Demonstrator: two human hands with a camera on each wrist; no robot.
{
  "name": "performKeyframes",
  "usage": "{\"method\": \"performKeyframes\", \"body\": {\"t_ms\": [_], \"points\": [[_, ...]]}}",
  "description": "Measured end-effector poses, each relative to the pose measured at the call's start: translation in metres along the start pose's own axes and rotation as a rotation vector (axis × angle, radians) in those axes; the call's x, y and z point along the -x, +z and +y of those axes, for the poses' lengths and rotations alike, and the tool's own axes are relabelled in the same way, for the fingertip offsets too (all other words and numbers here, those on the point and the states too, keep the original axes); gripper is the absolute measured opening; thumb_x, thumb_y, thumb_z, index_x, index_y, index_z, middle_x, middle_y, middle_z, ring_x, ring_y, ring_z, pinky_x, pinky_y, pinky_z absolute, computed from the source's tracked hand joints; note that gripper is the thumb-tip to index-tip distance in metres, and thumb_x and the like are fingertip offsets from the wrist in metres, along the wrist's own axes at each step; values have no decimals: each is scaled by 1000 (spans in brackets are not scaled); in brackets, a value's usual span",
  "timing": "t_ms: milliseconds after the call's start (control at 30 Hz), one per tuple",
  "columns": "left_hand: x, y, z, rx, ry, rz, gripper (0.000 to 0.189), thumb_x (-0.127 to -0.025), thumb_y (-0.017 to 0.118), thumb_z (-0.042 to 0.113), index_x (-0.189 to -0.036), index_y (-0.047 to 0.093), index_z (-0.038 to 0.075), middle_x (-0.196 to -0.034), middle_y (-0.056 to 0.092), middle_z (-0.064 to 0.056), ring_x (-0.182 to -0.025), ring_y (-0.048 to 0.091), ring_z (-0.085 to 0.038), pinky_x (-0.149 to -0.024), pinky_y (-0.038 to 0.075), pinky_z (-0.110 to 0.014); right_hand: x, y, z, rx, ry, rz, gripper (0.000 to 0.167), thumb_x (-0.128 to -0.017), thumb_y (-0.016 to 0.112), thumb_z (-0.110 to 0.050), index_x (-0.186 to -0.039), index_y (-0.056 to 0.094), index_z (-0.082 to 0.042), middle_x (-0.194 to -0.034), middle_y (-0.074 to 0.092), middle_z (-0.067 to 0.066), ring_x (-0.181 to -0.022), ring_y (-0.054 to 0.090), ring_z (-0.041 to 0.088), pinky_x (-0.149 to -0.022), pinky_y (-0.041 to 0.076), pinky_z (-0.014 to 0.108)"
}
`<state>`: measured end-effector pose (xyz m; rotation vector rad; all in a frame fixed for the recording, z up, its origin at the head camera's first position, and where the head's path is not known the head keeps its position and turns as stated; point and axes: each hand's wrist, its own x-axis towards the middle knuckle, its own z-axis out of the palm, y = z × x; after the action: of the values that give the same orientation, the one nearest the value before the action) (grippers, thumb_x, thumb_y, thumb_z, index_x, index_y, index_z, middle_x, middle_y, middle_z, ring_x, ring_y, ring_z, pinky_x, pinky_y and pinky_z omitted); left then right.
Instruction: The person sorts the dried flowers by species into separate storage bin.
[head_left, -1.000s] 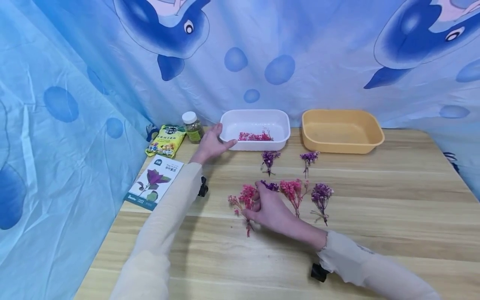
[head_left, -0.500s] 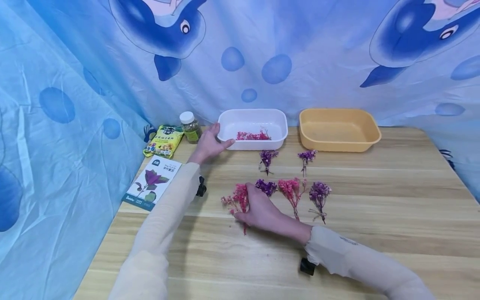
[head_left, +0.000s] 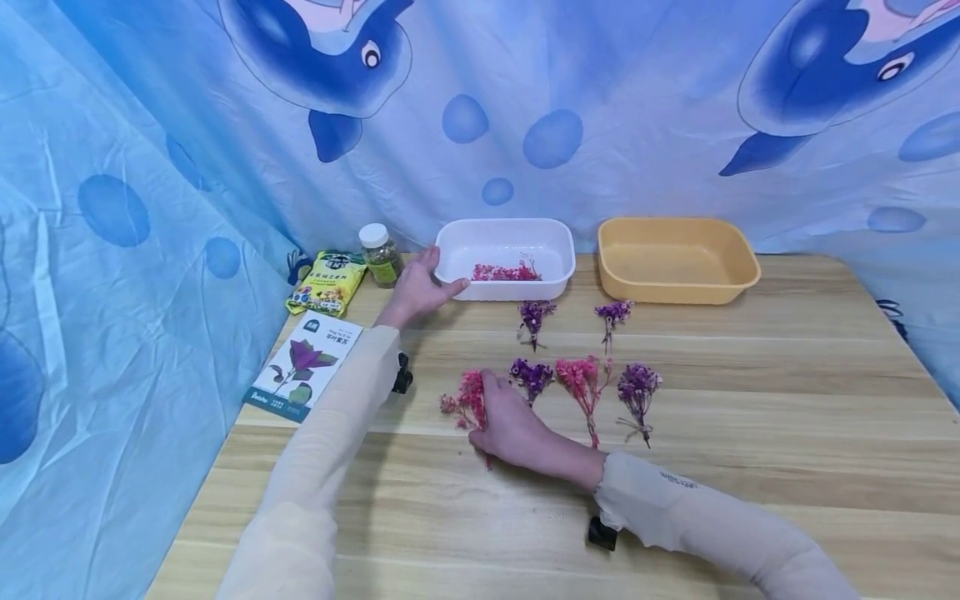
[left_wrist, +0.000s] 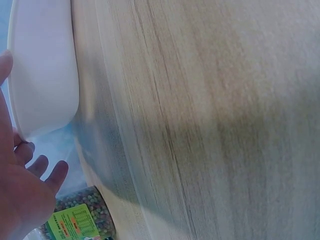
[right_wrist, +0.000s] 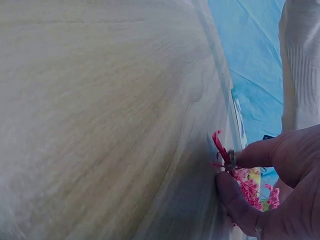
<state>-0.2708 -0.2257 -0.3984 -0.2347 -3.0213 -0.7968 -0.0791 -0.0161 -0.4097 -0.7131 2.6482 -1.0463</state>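
My left hand [head_left: 417, 292] holds the left end of a white plastic tray [head_left: 517, 292], thumb on the front rim and a finger on the end. The left wrist view has the tray wall [left_wrist: 45, 65] beside the fingers. Several pink flower sprigs [head_left: 501, 272] lie inside this tray. My right hand [head_left: 517, 429] pinches the tied stems of a bunch of pink dried flowers [head_left: 471, 398] on the table; thumb and forefinger meet the stems [right_wrist: 230, 160] in the right wrist view. Close to its right are a purple bunch [head_left: 532, 377] and another pink bunch [head_left: 583, 382].
More purple bunches [head_left: 639, 390] lie to the right and in front of the trays [head_left: 537, 317]. An orange-yellow tray [head_left: 678, 293] stands at back right. At left are a white-capped jar [head_left: 382, 260], a yellow packet [head_left: 327, 283] and a printed card [head_left: 303, 362].
My right hand has moved left onto the left-hand pink bunch and closed its fingers on the stems. The left hand stays at the white tray. The head view shifted slightly.
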Motion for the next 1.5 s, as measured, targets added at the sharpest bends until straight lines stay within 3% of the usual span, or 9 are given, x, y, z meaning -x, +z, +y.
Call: {"method": "performKeyframes", "body": {"t_ms": [200, 367, 500, 633, 767, 933, 1067, 1267, 1500], "points": [[0, -2, 2, 6, -9, -3, 102, -89, 65, 60, -156, 20, -3, -162, 21, -22, -148, 19, -38, -120, 18, -46, 1, -2, 1, -30, -14, 5, 86, -75, 82, -1, -144, 33, 14, -123, 58, 29, -99, 62, 35, -88, 57, 41], [0, -3, 2, 2, -3, -1, 102, -89, 65, 60, -156, 21, -4, -162, 21, -22, -148, 20, -38, -120, 18, -46, 2, -8, 0, -69, -19, -4, 87, -75, 81, -1, -147, 34, 11, -114, 62, 18, -78, 60, 19, -77, 58, 32], [0, -3, 1, 8, -1, 3, 103, -89, 66, 60, -156, 21, -3, -161, 22, -22, -148, 20, -38, -120, 19, -47, 3, -14, -2, -107, -22, -7, 86, -77, 81, -1, -149, 35, 8, -106, 63, 11, -75, 56, 13, -73, 57, 28], [0, -2, -1, 12, -4, 2, 103, -89, 65, 60, -156, 21, -3, -162, 21, -22, -148, 20, -38, -120, 19, -47, 3, -23, -3, -216, -34, -13, 86, -77, 79, 5, -150, 33, 7, -101, 63, 8, -76, 61, 15, -61, 56, 22], [0, -1, -3, 11, 1, 6, 102, -89, 65, 60, -155, 21, -4, -161, 22, -22, -147, 21, -38, -120, 19, -46, 3, -36, -4, -278, -63, -9, 85, -78, 77, 9, -151, 33, 6, -109, 65, 13, -81, 65, 18, -61, 57, 20], [1, -1, -3, 2, -6, 9, 102, -89, 65, 60, -155, 21, -3, -161, 22, -22, -148, 21, -37, -120, 19, -47, -3, -57, -1, -262, -68, -9, 85, -78, 77, 9, -152, 34, 2, -124, 62, 18, -89, 67, 21, -66, 58, 21], [1, -1, -3, -1, -14, 3, 102, -89, 64, 61, -156, 20, -3, -162, 21, -21, -148, 20, -37, -120, 18, -47, -9, -71, 6, -265, -66, -17, 85, -80, 76, 8, -153, 33, 1, -127, 61, 20, -94, 67, 24, -68, 58, 23], [1, 0, -2, 1, -12, 1, 102, -89, 64, 61, -156, 20, -3, -162, 21, -22, -148, 20, -37, -120, 19, -47, -20, -91, 18, -255, -123, -9, 80, -82, 75, 7, -151, 34, 4, -121, 62, 21, -93, 68, 27, -69, 59, 25], [0, 2, -1, -2, -13, 5, 103, -88, 65, 62, -156, 20, -1, -162, 21, -21, -148, 20, -37, -119, 20, -48, -33, -111, 32, -198, -116, 11, 77, -84, 74, 5, -150, 35, 6, -118, 63, 23, -93, 67, 29, -69, 60, 28]]}}
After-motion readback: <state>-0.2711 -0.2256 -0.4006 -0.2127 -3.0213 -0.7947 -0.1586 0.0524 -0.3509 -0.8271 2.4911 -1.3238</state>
